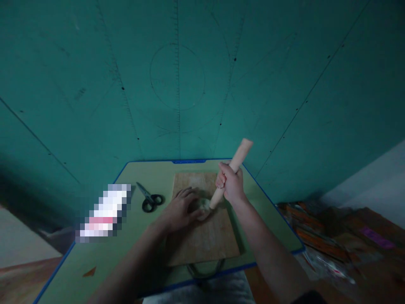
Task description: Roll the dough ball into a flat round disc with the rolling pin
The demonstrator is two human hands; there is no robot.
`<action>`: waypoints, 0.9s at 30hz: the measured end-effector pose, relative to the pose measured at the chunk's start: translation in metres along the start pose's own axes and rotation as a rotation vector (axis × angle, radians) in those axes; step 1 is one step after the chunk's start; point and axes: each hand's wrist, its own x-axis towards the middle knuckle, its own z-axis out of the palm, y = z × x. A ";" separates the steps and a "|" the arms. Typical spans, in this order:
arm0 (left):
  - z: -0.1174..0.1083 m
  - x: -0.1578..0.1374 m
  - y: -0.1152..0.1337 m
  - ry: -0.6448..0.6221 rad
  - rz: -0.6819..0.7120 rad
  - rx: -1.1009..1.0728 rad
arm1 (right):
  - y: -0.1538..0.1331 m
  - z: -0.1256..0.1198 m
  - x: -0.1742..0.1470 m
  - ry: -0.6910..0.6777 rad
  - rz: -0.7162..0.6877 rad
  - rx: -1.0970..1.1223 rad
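Dough [204, 207]: pale, flat; left hand [180, 209] presses it, right hand [230, 183] grips wooden pin [232, 169].

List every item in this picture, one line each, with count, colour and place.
rolling pin: one, pale wood, tilted, lower end on the dough
dough: one, pale, small flat piece on the wooden board
wooden board: one, light brown, middle of the mat
mat: one, green with blue edge, under the board
scissors: one pair, dark handles, on the mat left of the board
blurred packet: one, white and pink, left side of the mat
wall: teal, behind the mat
left hand: flat on the dough's edge
right hand: closed around the rolling pin
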 end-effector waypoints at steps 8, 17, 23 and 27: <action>-0.001 -0.004 0.012 0.033 -0.008 0.054 | 0.001 0.007 0.002 -0.078 -0.182 -0.094; 0.004 -0.002 0.011 0.049 -0.064 0.077 | 0.016 0.018 -0.002 -0.104 -0.186 -0.136; 0.004 -0.002 0.013 0.049 -0.080 0.056 | 0.024 0.021 0.003 -0.108 -0.161 -0.179; 0.008 -0.002 0.010 0.074 -0.083 0.032 | 0.032 0.022 0.010 -0.111 -0.116 -0.234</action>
